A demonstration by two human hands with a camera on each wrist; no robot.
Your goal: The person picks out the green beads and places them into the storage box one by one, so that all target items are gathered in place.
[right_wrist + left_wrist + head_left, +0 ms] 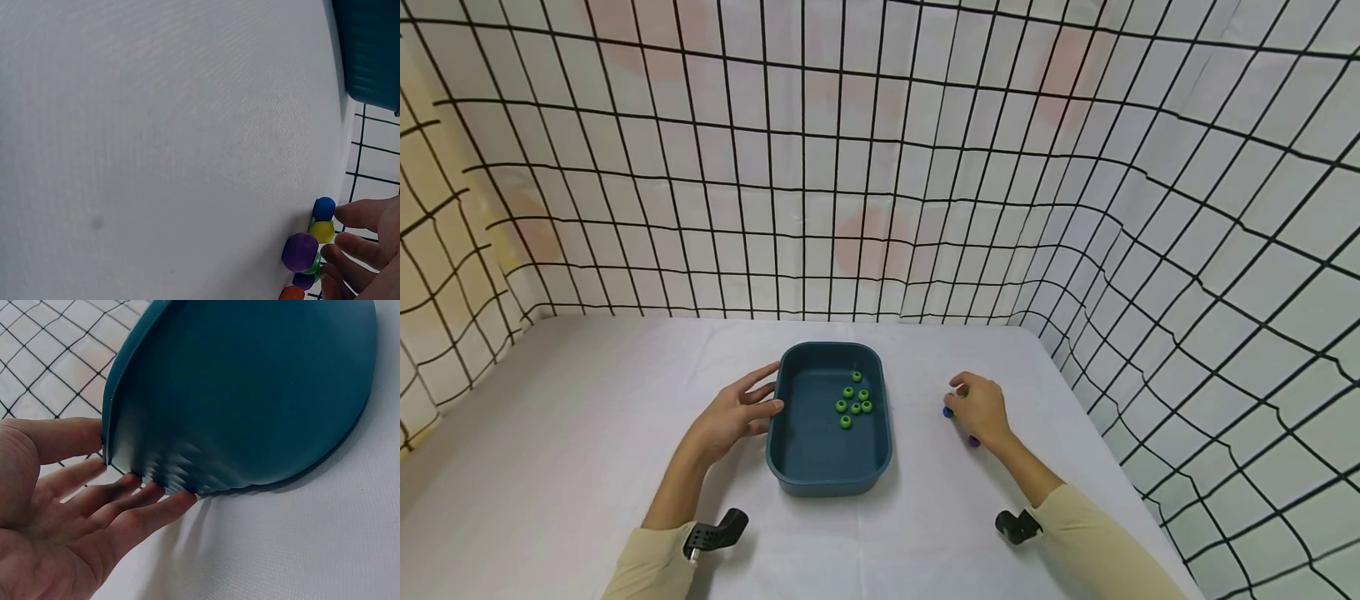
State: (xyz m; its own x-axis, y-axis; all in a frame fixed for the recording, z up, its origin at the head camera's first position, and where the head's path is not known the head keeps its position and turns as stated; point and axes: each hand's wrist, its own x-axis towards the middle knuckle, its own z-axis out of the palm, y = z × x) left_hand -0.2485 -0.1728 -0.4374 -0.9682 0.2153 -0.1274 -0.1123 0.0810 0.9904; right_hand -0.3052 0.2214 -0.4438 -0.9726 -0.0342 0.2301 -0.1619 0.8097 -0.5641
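Observation:
A dark teal tray stands upright on the white-covered table, with several green beads lying in its right half. My left hand rests on the tray's left side, its fingertips spread along the outer wall and the thumb at the rim. To the right of the tray, my right hand is low over a small cluster of beads. In the right wrist view, the thumb tip is right at a blue bead, and the fingers are beside a yellow bead. A purple bead and an orange bead lie close by.
White cloth covers the table. A black wire grid encloses the back and both sides, with white sheeting behind it. Black camera mounts are strapped at both wrists, over beige sleeves.

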